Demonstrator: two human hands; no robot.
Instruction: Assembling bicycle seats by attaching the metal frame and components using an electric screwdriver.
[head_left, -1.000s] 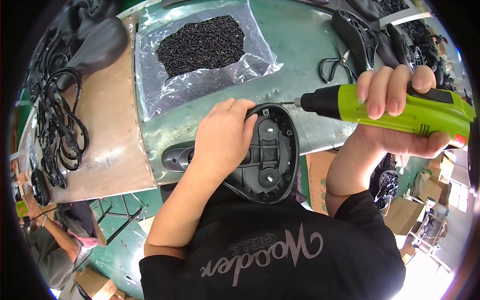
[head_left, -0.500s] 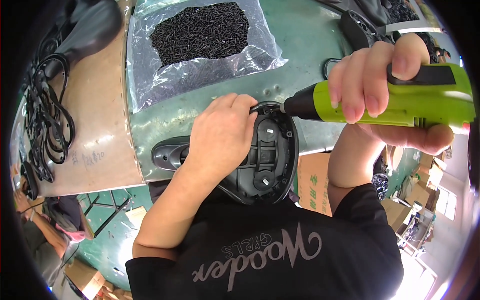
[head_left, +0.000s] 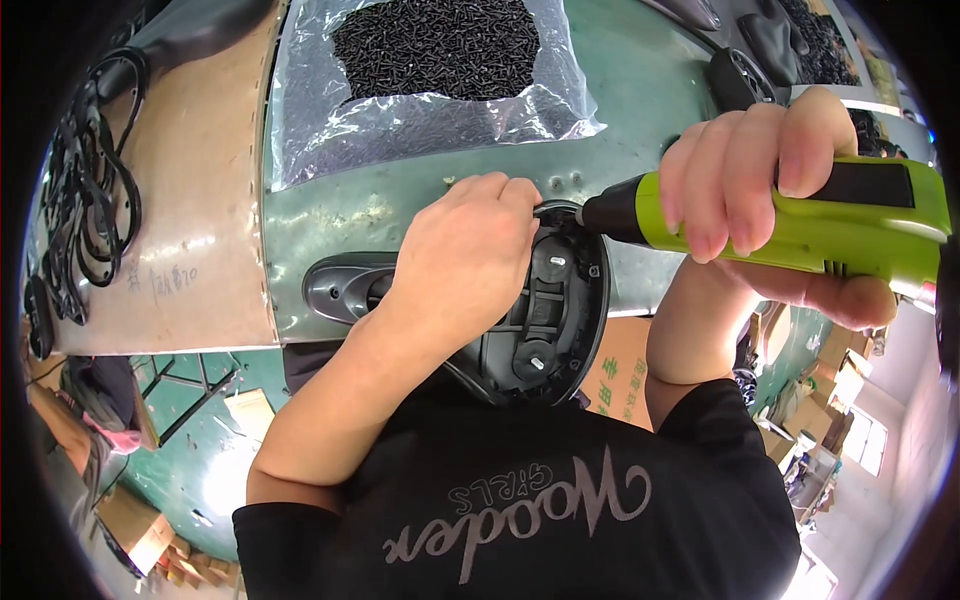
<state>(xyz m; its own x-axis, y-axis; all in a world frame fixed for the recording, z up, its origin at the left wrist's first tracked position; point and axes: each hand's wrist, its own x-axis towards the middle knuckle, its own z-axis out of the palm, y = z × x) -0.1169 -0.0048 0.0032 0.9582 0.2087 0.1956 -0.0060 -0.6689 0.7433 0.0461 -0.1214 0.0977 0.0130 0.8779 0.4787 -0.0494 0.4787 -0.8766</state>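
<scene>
A black bicycle saddle lies underside up at the table's front edge, its narrow nose pointing left. Two pale bolt ends stand up from its base. My left hand lies across the saddle, closed, with its curled fingertips at the far rim; whatever they may pinch there is hidden. Wrapped around a lime-green and black electric screwdriver is my right hand, its fingers over the top and thumb below. The screwdriver lies nearly level, its tip meeting the saddle's far rim just right of my left fingertips.
Beyond the saddle, a clear plastic bag holds a heap of small black screws. Black loop-shaped trim strips lie on the brown board at left. More black saddle parts sit at the far right. A person's arm shows at lower left.
The view has shifted slightly, so the bag sits higher and further right. Both hands keep their grips, and the screwdriver tip stays at the saddle's far rim.
</scene>
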